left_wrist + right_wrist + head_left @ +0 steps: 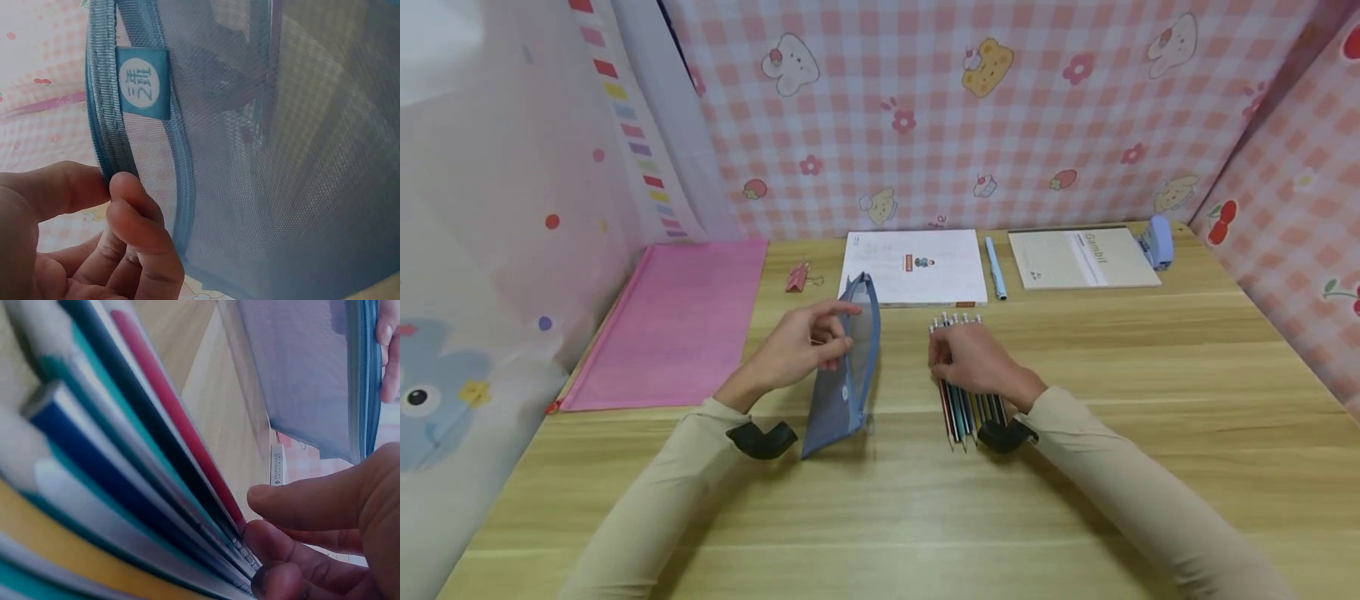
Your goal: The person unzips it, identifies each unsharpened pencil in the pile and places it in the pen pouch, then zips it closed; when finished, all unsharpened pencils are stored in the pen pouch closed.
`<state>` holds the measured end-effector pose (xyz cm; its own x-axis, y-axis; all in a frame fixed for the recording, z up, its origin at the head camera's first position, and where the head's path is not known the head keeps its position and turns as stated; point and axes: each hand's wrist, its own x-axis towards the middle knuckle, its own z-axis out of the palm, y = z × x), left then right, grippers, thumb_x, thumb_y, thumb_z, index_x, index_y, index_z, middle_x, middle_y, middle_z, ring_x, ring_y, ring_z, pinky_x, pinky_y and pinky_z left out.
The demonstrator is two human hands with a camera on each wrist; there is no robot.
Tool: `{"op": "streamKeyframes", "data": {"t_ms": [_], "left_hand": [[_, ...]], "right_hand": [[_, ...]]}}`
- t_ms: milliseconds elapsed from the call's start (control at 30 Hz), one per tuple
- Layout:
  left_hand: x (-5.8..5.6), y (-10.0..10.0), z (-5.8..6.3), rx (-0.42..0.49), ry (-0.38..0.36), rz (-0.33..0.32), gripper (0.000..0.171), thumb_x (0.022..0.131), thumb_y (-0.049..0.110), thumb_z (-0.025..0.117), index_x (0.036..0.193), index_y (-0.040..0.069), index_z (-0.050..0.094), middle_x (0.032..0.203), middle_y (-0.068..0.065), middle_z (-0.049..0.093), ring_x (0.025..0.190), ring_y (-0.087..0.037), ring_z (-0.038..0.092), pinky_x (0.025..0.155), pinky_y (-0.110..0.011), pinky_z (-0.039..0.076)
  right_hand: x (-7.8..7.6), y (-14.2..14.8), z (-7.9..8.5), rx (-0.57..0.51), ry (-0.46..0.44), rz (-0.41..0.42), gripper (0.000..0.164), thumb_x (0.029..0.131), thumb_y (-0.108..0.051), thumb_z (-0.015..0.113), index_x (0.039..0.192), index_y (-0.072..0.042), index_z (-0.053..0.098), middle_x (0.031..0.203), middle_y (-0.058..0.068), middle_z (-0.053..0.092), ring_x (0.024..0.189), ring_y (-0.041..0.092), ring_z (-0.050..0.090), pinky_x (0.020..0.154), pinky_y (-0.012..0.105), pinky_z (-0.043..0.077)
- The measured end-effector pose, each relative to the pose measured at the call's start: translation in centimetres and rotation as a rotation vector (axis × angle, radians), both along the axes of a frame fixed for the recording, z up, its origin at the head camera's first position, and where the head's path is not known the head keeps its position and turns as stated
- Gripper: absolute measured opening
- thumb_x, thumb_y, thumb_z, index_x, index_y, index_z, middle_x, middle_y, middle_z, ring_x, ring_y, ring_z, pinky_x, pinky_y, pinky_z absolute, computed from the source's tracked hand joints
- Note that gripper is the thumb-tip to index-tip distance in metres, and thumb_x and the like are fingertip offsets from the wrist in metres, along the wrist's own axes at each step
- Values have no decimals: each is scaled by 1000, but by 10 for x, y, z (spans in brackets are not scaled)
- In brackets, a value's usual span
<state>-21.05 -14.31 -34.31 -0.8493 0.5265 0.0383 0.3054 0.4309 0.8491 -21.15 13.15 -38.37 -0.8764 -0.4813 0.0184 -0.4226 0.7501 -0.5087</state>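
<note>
A blue mesh zip pouch [831, 408] stands on its edge on the table, its zippered mouth parted. My left hand [801, 346] pinches the zipper edge between thumb and forefinger; in the left wrist view a small blue label [144, 84] shows above the fingertips. My right hand [976, 358] is over a row of several pencils [957, 417] lying side by side, their points toward me. In the right wrist view the fingertips touch the outermost red pencil [178, 415], while the thumb stands a little apart. The hand covers the pencils' middle in the head view.
Behind the pouch lies a white book [887, 267], with a light blue pen [996, 267] and a cream notebook [1052, 262] to its right. A purple stapler [1159, 242] sits beyond. On the left are a pink folder [692, 317] and a pink binder clip [797, 277].
</note>
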Motion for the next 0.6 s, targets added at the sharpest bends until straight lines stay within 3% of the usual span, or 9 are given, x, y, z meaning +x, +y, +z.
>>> {"op": "streamKeyframes", "data": {"t_ms": [167,400,600], "left_hand": [[1,1,1,11,-7,8,44,96,5,62,140,6,54,81,-9,65,64,-16,63,61,-38,58],[0,0,2,27,5,9,44,95,4,62,139,5,55,81,-9,65,64,-16,63,61,-39,59],[1,-1,0,23,-8,14,45,95,4,63,139,6,55,82,-8,66,65,-16,63,62,-38,59]], "right_hand": [[1,-3,2,29,18,5,9,83,-7,77,85,-10,69,79,3,69,71,13,61,66,27,51],[1,-3,6,75,72,-52,8,85,-3,70,83,-10,68,77,2,68,68,14,59,62,27,50],[1,-5,5,138,48,-42,5,82,-5,74,81,-10,71,78,3,71,70,14,62,64,29,53]]}}
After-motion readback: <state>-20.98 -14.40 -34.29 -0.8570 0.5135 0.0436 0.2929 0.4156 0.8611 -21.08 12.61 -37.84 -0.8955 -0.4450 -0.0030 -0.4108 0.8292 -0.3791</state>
